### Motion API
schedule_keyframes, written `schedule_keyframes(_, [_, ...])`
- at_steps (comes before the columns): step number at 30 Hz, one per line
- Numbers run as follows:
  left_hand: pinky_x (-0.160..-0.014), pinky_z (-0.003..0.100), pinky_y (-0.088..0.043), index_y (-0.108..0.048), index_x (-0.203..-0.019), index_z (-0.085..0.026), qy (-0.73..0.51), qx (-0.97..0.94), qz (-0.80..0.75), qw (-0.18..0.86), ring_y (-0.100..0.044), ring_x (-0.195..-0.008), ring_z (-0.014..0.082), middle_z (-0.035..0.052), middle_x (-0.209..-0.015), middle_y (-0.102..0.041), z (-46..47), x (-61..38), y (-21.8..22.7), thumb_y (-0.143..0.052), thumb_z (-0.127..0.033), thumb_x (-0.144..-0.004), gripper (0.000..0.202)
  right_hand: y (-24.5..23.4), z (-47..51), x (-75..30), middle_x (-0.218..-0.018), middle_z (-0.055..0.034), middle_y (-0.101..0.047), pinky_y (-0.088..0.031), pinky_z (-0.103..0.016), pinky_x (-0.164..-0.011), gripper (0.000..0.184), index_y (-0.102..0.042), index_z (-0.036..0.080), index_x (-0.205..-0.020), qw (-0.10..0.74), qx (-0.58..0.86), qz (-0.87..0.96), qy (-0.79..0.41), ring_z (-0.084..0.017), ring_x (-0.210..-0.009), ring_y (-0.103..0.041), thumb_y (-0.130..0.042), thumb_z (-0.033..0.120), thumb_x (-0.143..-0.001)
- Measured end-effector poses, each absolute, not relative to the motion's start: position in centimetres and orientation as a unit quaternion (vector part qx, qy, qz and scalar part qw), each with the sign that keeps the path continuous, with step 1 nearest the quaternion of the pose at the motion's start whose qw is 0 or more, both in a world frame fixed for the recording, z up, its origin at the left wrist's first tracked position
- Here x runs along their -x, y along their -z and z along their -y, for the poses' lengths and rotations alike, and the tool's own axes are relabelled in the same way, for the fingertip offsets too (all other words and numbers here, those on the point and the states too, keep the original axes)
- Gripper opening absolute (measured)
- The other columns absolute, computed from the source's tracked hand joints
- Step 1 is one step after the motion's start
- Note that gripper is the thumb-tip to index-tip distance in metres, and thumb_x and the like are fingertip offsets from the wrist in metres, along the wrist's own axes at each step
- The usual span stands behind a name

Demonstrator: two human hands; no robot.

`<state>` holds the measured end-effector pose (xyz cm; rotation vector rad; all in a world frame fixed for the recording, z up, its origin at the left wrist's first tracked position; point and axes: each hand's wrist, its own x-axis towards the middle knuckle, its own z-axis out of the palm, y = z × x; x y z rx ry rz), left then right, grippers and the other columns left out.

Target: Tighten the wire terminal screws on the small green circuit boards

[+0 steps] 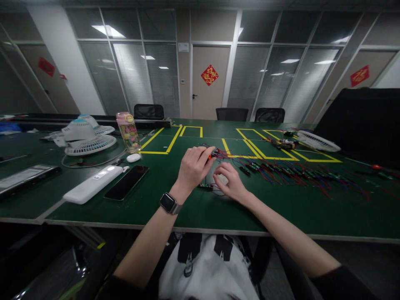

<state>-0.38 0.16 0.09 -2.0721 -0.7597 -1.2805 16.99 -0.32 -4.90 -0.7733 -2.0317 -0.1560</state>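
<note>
My left hand (194,167), with a watch (168,203) on its wrist, reaches over the table with its fingers closed. At its fingertips show a small circuit board with red and blue wires (215,153) and an orange-red bit. Close beside it, lower and to the right, my right hand (230,181) is curled with thumb and fingers drawn together. A pale, translucent thing (220,188) shows at and below its fingers; I cannot make out what it is. Another small circuit board (205,187) lies on the table between the hands.
A long row of wired circuit boards (290,170) spreads to the right on the green table (193,214). On the left are a phone (127,182), a white long device (93,184), a white oval case (133,157), a bottle (128,132) and fans (90,139). Yellow tape (154,152) marks rectangles.
</note>
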Motion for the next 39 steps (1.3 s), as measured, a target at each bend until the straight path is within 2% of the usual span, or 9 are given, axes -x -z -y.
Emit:
schedule_keyframes(2, [-0.077,0.032,-0.044,-0.056,-0.118,-0.014,0.487,0.773,0.289,0.286,-0.056,-0.086,0.0196,0.008,-0.095,-0.065,-0.3,0.3,0.0,-0.049,-0.028,-0.095,0.029,3.7,2.1,-15.8,-0.08,-0.0076,-0.06,-0.045,-0.036,-0.072,0.012,-0.06,0.017,-0.077,0.489,0.229,0.826,0.162,-0.019,-0.076,-0.053,-0.051,0.016,-0.084])
schedule_keyframes(4, [-0.076,0.032,-0.043,-0.057,-0.118,-0.014,0.494,0.77,0.289,0.283,-0.056,-0.084,0.0191,0.0074,-0.094,-0.065,-0.4,0.2,0.0,-0.049,-0.03,-0.095,0.029,2.9,4.0,-13.9,-0.083,-0.0077,-0.062,-0.046,-0.038,-0.078,0.012,-0.062,0.016,-0.083,0.467,0.138,0.847,0.214,-0.02,-0.079,-0.053,-0.05,0.014,-0.081])
schedule_keyframes(8, [-0.075,0.03,-0.043,-0.058,-0.117,-0.015,0.492,0.772,0.284,0.286,-0.056,-0.081,0.018,0.0071,-0.092,-0.065,-0.7,0.1,0.1,-0.048,-0.031,-0.095,0.029,2.2,6.8,-9.9,-0.104,-0.0096,-0.064,-0.045,-0.04,-0.091,0.024,-0.063,0.017,-0.102,0.417,0.089,0.888,0.175,-0.021,-0.096,-0.055,-0.047,0.025,-0.085])
schedule_keyframes(12, [-0.075,0.03,-0.042,-0.06,-0.116,-0.015,0.499,0.767,0.294,0.277,-0.057,-0.082,0.0179,0.0078,-0.092,-0.065,-0.7,0.0,0.2,-0.047,-0.032,-0.096,0.03,1.0,7.2,-7.3,-0.121,-0.0137,-0.06,-0.038,-0.044,-0.102,0.029,-0.062,0.016,-0.103,0.299,0.134,0.932,0.152,-0.025,-0.111,-0.051,-0.046,0.036,-0.091])
schedule_keyframes(16, [-0.076,0.031,-0.042,-0.06,-0.117,-0.015,0.487,0.77,0.31,0.272,-0.057,-0.084,0.0186,0.0085,-0.094,-0.065,-0.6,-0.2,0.1,-0.046,-0.032,-0.096,0.031,-0.1,6.5,-5.5,-0.111,-0.0136,-0.063,-0.031,-0.044,-0.109,0.03,-0.059,0.012,-0.107,0.201,0.123,0.957,0.172,-0.024,-0.106,-0.052,-0.044,0.034,-0.094])
schedule_keyframes(19, [-0.076,0.031,-0.041,-0.059,-0.117,-0.014,0.479,0.769,0.314,0.284,-0.056,-0.083,0.0188,0.0083,-0.094,-0.065,-0.6,-0.2,0.0,-0.045,-0.032,-0.096,0.031,0.0,5.9,-4.6,-0.092,-0.0122,-0.066,-0.03,-0.046,-0.11,0.025,-0.063,0.012,-0.095,0.169,0.125,0.957,0.2,-0.025,-0.097,-0.055,-0.044,0.029,-0.094])
schedule_keyframes(25, [-0.072,0.031,-0.038,-0.06,-0.114,-0.015,0.488,0.745,0.321,0.323,-0.054,-0.079,0.0184,0.0073,-0.091,-0.065,-1.1,-0.2,0.1,-0.047,-0.031,-0.095,0.028,-0.4,5.7,-5.6,-0.086,-0.0105,-0.066,-0.032,-0.048,-0.107,0.029,-0.062,0.012,-0.089,0.149,0.142,0.961,0.184,-0.025,-0.087,-0.057,-0.047,0.037,-0.092])
schedule_keyframes(31, [-0.07,0.032,-0.036,-0.06,-0.114,-0.014,0.464,0.74,0.334,0.353,-0.054,-0.076,0.0185,0.0075,-0.088,-0.065,-1.3,-0.7,0.1,-0.044,-0.03,-0.096,0.028,-1.5,5.9,-7.1,-0.09,-0.0101,-0.068,-0.033,-0.042,-0.108,0.02,-0.062,0.012,-0.093,0.151,0.128,0.972,0.123,-0.023,-0.092,-0.059,-0.057,0.03,-0.086])
schedule_keyframes(39, [-0.068,0.034,-0.035,-0.059,-0.116,-0.012,0.452,0.73,0.366,0.358,-0.055,-0.076,0.0201,0.009,-0.087,-0.063,-1.5,-0.5,0.2,-0.041,-0.031,-0.097,0.032,-2.6,5.9,-8.1,-0.102,-0.0125,-0.071,-0.036,-0.039,-0.109,0.031,-0.065,0.008,-0.104,0.154,0.116,0.981,0.029,-0.021,-0.1,-0.061,-0.067,0.027,-0.079])
